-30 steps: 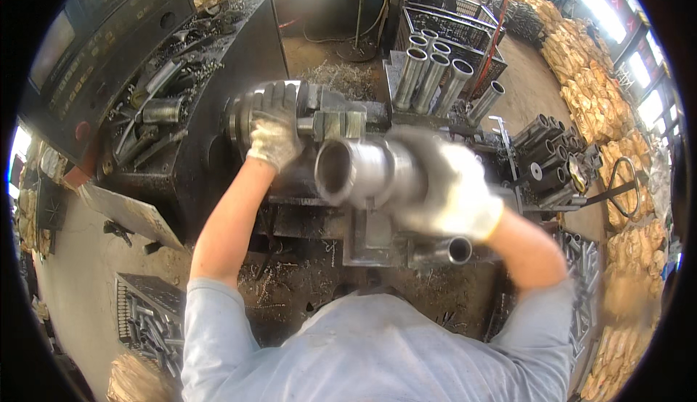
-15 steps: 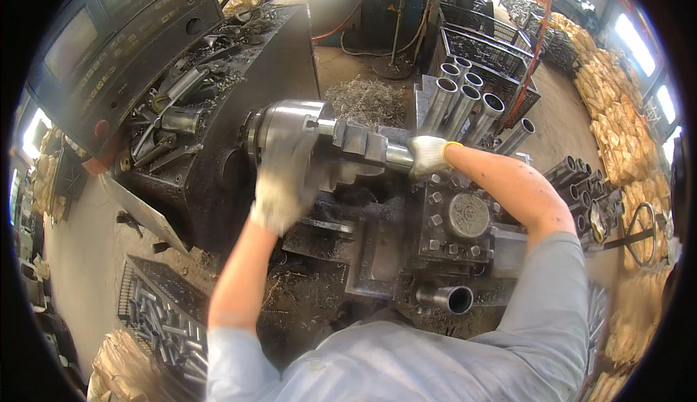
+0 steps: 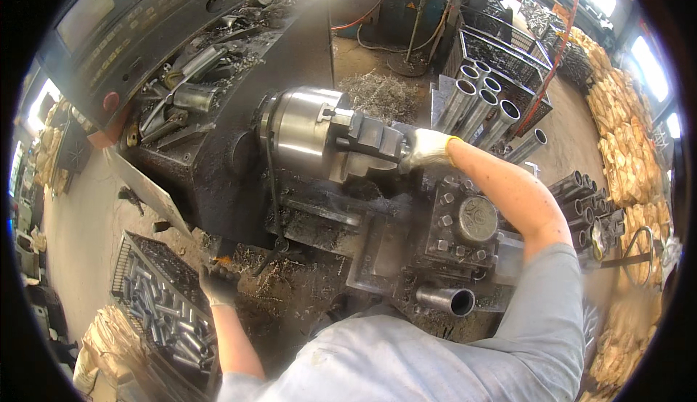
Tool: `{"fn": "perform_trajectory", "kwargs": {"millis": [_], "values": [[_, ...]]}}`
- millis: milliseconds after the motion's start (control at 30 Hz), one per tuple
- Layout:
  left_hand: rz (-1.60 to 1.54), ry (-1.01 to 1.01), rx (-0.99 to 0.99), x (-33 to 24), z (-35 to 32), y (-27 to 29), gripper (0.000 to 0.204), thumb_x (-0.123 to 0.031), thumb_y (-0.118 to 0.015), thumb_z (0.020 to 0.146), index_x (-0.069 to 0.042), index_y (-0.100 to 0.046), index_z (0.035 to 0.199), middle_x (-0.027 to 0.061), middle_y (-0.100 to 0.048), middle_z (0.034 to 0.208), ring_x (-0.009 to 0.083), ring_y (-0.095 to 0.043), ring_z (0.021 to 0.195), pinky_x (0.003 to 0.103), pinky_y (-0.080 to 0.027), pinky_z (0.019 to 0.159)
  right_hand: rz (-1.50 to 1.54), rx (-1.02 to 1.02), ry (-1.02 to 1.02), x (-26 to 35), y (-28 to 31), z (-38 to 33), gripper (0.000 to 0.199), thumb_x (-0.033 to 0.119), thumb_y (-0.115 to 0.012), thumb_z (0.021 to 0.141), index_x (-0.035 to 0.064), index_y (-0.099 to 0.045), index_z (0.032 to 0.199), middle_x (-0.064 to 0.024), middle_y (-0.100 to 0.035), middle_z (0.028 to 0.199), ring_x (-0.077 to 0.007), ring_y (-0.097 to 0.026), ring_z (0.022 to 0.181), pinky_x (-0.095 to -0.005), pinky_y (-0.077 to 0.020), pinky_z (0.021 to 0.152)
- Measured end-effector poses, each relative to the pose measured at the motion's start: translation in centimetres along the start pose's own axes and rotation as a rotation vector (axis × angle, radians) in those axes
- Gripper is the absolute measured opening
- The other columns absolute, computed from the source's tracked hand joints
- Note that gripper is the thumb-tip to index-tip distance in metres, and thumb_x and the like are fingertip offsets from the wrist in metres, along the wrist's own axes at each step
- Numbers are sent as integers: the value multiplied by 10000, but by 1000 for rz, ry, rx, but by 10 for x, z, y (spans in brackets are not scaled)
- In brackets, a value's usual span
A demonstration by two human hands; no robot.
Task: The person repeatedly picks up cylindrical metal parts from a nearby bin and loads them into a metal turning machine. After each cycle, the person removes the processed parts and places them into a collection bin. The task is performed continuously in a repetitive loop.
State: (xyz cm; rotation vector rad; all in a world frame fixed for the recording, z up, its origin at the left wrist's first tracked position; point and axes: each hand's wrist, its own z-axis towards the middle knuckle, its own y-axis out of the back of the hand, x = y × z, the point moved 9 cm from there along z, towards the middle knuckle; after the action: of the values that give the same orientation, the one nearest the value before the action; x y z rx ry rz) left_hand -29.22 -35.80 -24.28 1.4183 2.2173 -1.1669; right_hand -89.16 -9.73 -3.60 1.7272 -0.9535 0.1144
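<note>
My right hand (image 3: 430,148), in a white work glove with a yellow cuff, is closed at the outer end of the stepped chuck jaws (image 3: 374,137). It grips a metal tube, now mostly hidden by the glove and jaws. The big steel lathe chuck (image 3: 305,127) is left of it. Low on the left, my left hand (image 3: 219,286) shows the dark, dirty side of its glove, fingers apart and nothing visible in them. It is beside a mesh crate (image 3: 125,257) of short metal pieces (image 3: 163,307).
A square tool post (image 3: 475,220) stands right of the chuck, with a loose tube (image 3: 446,299) nearer me. Upright tubes (image 3: 479,104) stand beyond my right hand. A dark lever rod (image 3: 274,191) hangs in front of the chuck. Metal scraps (image 3: 192,97) lie on the headstock.
My left hand has left the chuck and dropped down and left toward the crate. My right hand now sits closer to the jaws, covering tube that showed before. The view has shifted slightly.
</note>
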Motion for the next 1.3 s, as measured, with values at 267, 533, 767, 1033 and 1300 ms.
{"fn": "perform_trajectory", "kwargs": {"millis": [267, 533, 767, 1033, 1300], "values": [[232, -75, 109, -16, 40, 12, 354, -431, -566, 1077, -211, -543, 801, -34, -486, 662, 162, -436, 555, 343, -380, 550, 154, -24, 19, 1, -2, -11, 724, 265, -882, 752, -26, -639, 1369, -163, -754, 1218, -221, -690, 1095, -367, -553, 992], [1095, -1169, -392, -85, -85, -55, 341, -320, -637, 1085, 9, -682, 1162, 144, -738, 1027, 298, -730, 855, 444, -603, 751, 289, -755, -106, 45, 58, -228, 548, 139, -741, 882, -15, -638, 1397, -193, -761, 1246, -234, -740, 1127, -361, -565, 1003], [1285, -2152, 105, -178, -232, -331, 369, -104, -660, 1005, -12, -642, 1362, 198, -753, 992, 340, -738, 883, 468, -600, 816, 522, -1226, -151, 29, -50, -382, 413, 72, -704, 927, -74, -682, 1313, -155, -773, 1050, -174, -714, 858, -311, -579, 808], [2061, -1273, -206, -269, -103, -462, 795, -337, -554, 1032, -158, -213, 1727, 249, -714, 1350, 391, -726, 1212, 519, -549, 1029, 550, -1150, -260, 21, -147, -434, 406, 39, -674, 897, -63, -706, 1288, -117, -781, 1069, -172, -712, 979, -315, -563, 903], [991, -1795, 763, -32, -286, -240, 298, 23, -734, 872, 22, -728, 1170, 247, -759, 1027, 395, -765, 907, 450, -625, 815, 583, -951, -317, 8, -192, -416, 489, 63, -767, 851, -6, -697, 1329, -97, -801, 1048, -105, -693, 862, -275, -574, 830]]}}
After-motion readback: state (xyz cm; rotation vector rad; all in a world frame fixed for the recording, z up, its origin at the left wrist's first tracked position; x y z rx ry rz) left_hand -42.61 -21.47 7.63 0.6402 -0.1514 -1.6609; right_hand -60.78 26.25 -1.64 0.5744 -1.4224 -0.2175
